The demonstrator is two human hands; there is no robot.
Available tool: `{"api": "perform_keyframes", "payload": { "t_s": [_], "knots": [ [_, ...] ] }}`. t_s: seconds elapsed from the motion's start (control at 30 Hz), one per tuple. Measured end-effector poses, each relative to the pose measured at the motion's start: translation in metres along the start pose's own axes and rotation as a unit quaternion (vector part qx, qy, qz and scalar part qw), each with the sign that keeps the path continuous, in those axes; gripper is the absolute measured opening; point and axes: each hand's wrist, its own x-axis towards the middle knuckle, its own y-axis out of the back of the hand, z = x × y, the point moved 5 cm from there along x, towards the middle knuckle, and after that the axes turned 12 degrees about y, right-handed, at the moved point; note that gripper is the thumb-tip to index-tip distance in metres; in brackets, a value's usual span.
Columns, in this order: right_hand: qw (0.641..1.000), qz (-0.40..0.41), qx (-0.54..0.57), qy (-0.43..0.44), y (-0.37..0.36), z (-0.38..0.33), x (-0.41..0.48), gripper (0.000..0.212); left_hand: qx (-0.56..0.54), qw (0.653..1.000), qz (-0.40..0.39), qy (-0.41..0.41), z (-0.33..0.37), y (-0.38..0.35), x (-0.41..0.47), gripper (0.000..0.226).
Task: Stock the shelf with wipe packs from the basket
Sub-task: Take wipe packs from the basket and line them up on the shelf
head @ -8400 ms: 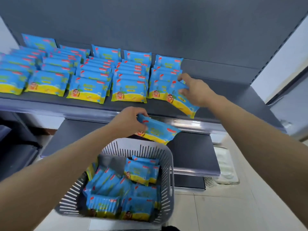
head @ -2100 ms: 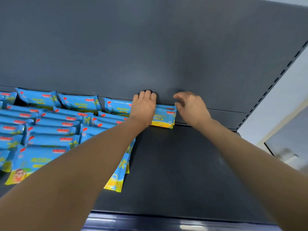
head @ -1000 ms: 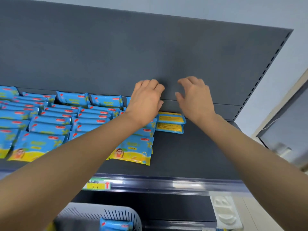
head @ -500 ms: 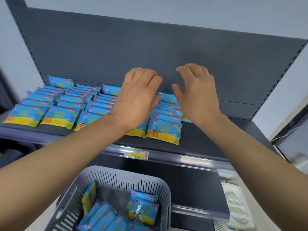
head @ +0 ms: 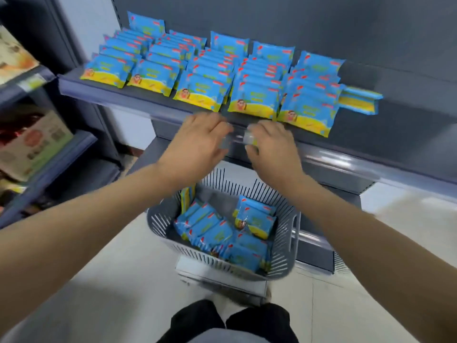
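1. Farthest left, a neighbouring rack (head: 61, 154) carries cartons (head: 32, 142). Motion blur smears their print beyond reading, and the frame edge cuts the rack off.
2. The left hand (head: 195, 144) is palm down, its fingers straight and loosely spread, holding nothing. Its fingertips are blurred where they overlap the front rail of the shelf.
3. The dark grey shelf (head: 395, 134) bears wipe packs (head: 200, 94) in five overlapped rows running front to back, faces up. Only the front pack of each row shows in full; those behind are covered except for their top strips. The front packs lie just beyond both hands and touch neither.
4. The grey, slotted basket (head: 288, 233) sits directly below the hands, on something pale and too blurred to identify. The wrists hide part of its far rim. Inside, loose packs (head: 215, 231) lie heaped, a few standing on edge against the left wall; their number cannot be told.
5. Dark trousers (head: 230, 320) are cut off by the bottom edge.
6. The right hand (head: 269, 147) is palm down, its fingers slightly bent and apart, gripping nothing. Its tips are smeared against the shiny rail, a small gap from the left hand.
7. Turned-over packs (head: 358, 100), two of them, lie yellow side up beside the fifth row, to the right of it and well apart from either hand.
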Motion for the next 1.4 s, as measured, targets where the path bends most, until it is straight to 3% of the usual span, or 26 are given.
{"api": "perform_keyframes", "payload": {
  "t_s": [0.17, 0.3, 0.47, 0.73, 0.97, 1.13, 1.27, 1.4],
  "knots": [
    [0.978, -0.209, 0.019, -0.019, -0.112, 0.011, -0.041, 0.036, -0.029, 0.979, -0.199, 0.039, -0.032, -0.097, -0.049, 0.035],
    [0.941, -0.325, 0.006, -0.093, -0.173, 0.036, -0.079, 0.029, -0.044, 0.963, -0.263, 0.05, -0.041, -0.151, -0.074, 0.031],
    [0.889, -0.413, 0.015, -0.198, -0.223, 0.054, -0.116, 0.052, -0.033, 0.945, -0.322, 0.053, -0.043, -0.198, -0.086, 0.036],
    [0.874, -0.413, 0.039, -0.252, -0.261, 0.06, -0.131, 0.067, -0.003, 0.872, -0.464, 0.157, -0.051, -0.265, -0.105, 0.049],
    [0.847, -0.455, 0.048, -0.27, -0.257, 0.063, -0.129, 0.051, 0.003, 0.816, -0.546, 0.192, -0.051, -0.304, -0.125, 0.059],
    [0.867, -0.407, 0.059, -0.282, -0.226, 0.067, -0.111, 0.048, -0.008, 0.803, -0.561, 0.202, -0.039, -0.317, -0.123, 0.036],
    [0.882, -0.381, 0.073, -0.265, -0.202, 0.068, -0.103, 0.046, -0.005, 0.799, -0.557, 0.228, -0.03, -0.322, -0.124, 0.048],
    [0.902, -0.357, 0.067, -0.233, -0.183, 0.067, -0.096, 0.043, 0.004, 0.788, -0.573, 0.225, -0.022, -0.319, -0.125, 0.034]
  ]
}}
